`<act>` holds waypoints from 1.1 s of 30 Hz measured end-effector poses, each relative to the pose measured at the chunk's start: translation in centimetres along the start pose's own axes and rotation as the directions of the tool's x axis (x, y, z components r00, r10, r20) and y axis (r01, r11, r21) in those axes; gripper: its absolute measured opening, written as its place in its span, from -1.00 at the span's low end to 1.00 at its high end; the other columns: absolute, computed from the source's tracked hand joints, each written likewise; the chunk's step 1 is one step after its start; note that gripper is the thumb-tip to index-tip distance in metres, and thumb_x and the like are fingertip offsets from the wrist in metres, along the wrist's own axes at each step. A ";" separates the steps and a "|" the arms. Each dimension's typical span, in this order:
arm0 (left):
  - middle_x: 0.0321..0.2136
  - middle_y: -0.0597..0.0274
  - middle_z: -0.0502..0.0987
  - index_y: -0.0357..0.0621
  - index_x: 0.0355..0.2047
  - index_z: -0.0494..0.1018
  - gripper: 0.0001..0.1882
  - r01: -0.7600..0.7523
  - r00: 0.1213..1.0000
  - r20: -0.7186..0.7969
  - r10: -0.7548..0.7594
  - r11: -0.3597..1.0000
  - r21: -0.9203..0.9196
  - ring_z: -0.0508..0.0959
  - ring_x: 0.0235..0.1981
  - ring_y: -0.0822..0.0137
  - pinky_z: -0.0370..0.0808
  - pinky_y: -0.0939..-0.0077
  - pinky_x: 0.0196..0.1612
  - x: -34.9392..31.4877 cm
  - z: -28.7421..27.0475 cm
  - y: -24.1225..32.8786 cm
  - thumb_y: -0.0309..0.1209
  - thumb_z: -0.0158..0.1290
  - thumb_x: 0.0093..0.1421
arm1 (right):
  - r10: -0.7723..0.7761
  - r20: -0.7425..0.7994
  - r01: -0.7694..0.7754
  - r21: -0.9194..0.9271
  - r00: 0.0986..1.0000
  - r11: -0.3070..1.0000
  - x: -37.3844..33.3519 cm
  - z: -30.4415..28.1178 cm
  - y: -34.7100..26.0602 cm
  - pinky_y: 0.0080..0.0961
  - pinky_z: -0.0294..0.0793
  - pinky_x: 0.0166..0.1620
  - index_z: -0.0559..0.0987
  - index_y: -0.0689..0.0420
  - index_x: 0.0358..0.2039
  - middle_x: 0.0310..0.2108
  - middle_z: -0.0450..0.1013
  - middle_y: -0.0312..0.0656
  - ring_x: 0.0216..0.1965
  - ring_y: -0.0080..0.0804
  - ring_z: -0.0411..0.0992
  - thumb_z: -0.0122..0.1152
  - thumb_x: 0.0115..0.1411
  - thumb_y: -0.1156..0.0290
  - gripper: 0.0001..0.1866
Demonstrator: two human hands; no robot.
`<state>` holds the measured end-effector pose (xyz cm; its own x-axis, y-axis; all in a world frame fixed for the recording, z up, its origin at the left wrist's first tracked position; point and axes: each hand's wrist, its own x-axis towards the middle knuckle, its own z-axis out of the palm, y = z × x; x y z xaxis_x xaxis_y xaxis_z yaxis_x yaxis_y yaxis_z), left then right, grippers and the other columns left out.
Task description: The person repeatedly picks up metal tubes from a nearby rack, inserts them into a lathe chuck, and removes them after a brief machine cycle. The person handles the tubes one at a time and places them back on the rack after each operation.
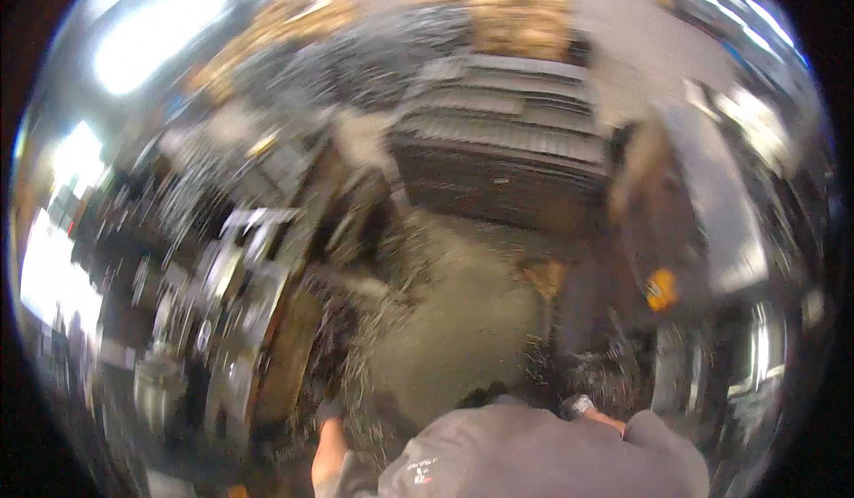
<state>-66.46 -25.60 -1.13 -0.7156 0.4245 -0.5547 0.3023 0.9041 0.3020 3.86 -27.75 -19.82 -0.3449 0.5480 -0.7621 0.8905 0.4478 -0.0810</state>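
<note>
On my far left I see a long tabletop (294,347) crowded with shiny metal parts (238,244). Next comes the left hand (330,408), low down by the person's side, and just beside it are thin, curly scraps (360,381), in a messy heap on the floor (454,320). They look like metal, so I think they'd be light and springy, but scratchy too. I'd scoop a loose bunch from underneath, not pinch the sharp ends. In the middle, farther off, sits a big dark box (498,187) with ridges on top. A yellow-brown tool (545,280) stands near the right hand (584,405), which is well apart from the left one. It's too smeary to tell if either hand holds anything. Past that is a long pale board (716,196).
</note>
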 end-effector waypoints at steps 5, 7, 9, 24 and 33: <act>0.23 -0.14 0.54 -0.08 0.23 0.55 -0.32 -0.224 0.940 0.335 0.062 0.854 0.470 0.53 0.27 -0.12 0.48 0.06 0.28 -3.5 10.1 -12.7 0.12 0.04 0.29 | -0.190 -0.078 0.182 -0.100 0.979 0.978 9.5 -6.5 4.7 -0.08 0.66 -0.06 0.79 -0.03 -0.23 -0.12 0.69 -0.08 -0.09 -0.05 0.67 0.28 0.19 0.21 -0.77; 0.18 -0.17 0.57 -0.10 0.19 0.58 -0.30 -0.049 0.972 0.231 -0.038 0.931 0.363 0.55 0.24 -0.13 0.49 0.04 0.27 -4.7 12.0 -18.4 0.13 0.12 0.22 | -0.243 -0.161 0.220 -0.150 0.956 0.964 12.2 -9.1 2.5 -0.12 0.65 -0.08 0.76 -0.04 -0.25 -0.20 0.70 -0.16 -0.13 -0.08 0.67 0.37 0.10 0.12 -0.73; 0.10 -0.15 0.63 -0.09 0.13 0.61 -0.38 0.097 0.961 0.248 -0.118 0.991 0.096 0.61 0.16 -0.10 0.53 0.01 0.21 -6.6 12.3 -25.1 0.05 0.19 0.20 | -0.290 -0.155 0.260 -0.189 0.944 0.947 12.3 -11.9 0.3 -0.11 0.64 -0.07 0.74 -0.03 -0.15 -0.14 0.69 -0.11 -0.10 -0.06 0.66 0.25 0.22 0.15 -0.72; 0.33 0.14 0.46 -0.14 0.31 0.43 -0.47 0.772 0.583 -0.670 -0.459 0.056 0.634 0.55 0.22 0.14 0.58 0.26 0.09 -2.6 -11.8 -45.5 -0.10 -0.05 0.49 | -0.591 -0.194 0.428 -0.521 0.783 0.738 29.0 -18.5 -8.6 -0.14 0.57 0.06 0.74 -0.04 -0.06 0.02 0.65 -0.16 0.02 -0.11 0.61 0.19 0.23 0.33 -0.70; 0.28 0.13 0.50 -0.14 0.27 0.46 -0.49 0.439 0.559 -0.823 -0.104 0.879 0.187 0.56 0.20 0.12 0.57 0.25 0.11 6.3 -14.1 -32.6 -0.12 -0.01 0.46 | -0.432 -0.140 0.389 -0.258 0.891 0.885 31.6 -19.4 -11.5 -0.19 0.62 -0.36 0.74 0.13 -0.33 -0.35 0.67 -0.04 -0.46 -0.17 0.61 0.09 0.31 0.30 -0.72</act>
<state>-89.65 -53.12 -3.55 -0.9495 0.1035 0.2963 0.0694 0.9899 -0.1232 -23.03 -1.83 -30.53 -0.7336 0.3936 -0.5540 0.5772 0.7912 -0.2022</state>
